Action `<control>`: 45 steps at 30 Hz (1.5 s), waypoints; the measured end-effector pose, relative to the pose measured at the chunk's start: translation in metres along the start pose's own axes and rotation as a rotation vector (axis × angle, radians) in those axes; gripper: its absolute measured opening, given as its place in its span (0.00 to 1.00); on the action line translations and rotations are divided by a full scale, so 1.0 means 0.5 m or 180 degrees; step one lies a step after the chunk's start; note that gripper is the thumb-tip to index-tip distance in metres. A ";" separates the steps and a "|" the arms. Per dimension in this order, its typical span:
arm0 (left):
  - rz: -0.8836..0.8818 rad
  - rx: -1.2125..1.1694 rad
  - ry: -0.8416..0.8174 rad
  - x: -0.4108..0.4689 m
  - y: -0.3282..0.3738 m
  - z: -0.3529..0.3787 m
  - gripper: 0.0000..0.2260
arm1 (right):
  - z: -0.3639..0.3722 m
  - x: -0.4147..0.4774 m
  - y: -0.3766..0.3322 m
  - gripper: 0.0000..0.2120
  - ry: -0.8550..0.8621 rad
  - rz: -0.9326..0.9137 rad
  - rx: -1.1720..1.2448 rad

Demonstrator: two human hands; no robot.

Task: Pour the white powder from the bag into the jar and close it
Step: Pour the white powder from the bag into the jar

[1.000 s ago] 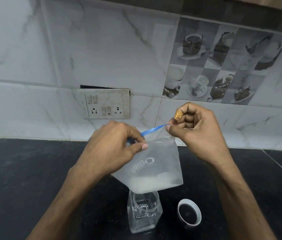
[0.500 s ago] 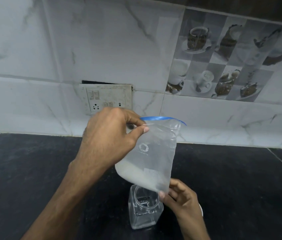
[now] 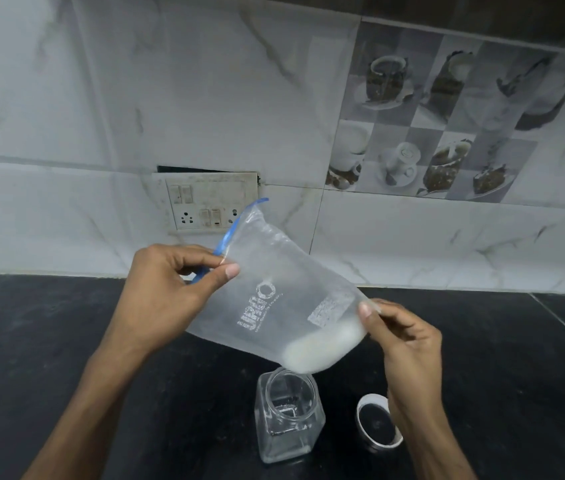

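Holding the bag (image 3: 274, 299) above the empty jar (image 3: 288, 414), left hand (image 3: 166, 292) pinching its blue top, right hand (image 3: 409, 344) pinching a bottom corner, powder (image 3: 322, 348) all unpoured, lid (image 3: 378, 424) off on the table (image 3: 66, 341): pouring, closing left.

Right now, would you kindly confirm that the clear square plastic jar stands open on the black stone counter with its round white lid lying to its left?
Not quite: in the head view the round white lid lies to the right of the clear square plastic jar, not to its left. The jar does stand open on the black stone counter.
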State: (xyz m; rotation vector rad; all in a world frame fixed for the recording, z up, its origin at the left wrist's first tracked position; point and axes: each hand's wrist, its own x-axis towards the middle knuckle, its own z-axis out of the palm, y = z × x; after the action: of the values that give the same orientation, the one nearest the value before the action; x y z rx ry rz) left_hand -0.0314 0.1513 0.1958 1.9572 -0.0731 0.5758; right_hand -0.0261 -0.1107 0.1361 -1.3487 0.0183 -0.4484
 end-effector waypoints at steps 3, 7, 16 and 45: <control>-0.0017 -0.0097 0.0007 -0.005 -0.004 0.006 0.06 | 0.001 0.004 -0.002 0.03 0.0159 -0.0121 0.0040; 0.0012 -0.0136 0.0022 -0.006 -0.010 0.015 0.06 | 0.009 0.002 -0.006 0.04 0.0255 -0.0230 0.0052; 0.0156 -0.0336 -0.0017 -0.009 -0.031 0.027 0.03 | -0.006 0.005 -0.017 0.03 0.0256 -0.0294 -0.0072; -0.0404 -0.0881 -0.1214 -0.135 -0.125 0.202 0.04 | -0.156 -0.019 -0.028 0.07 0.0648 -0.0853 -0.1381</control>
State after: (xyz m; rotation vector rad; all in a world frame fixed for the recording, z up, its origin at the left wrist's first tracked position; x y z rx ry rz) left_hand -0.0357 0.0783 0.0803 1.7616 -0.2520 0.0962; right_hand -0.0600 -0.1826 0.1285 -1.7344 0.1091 -0.8425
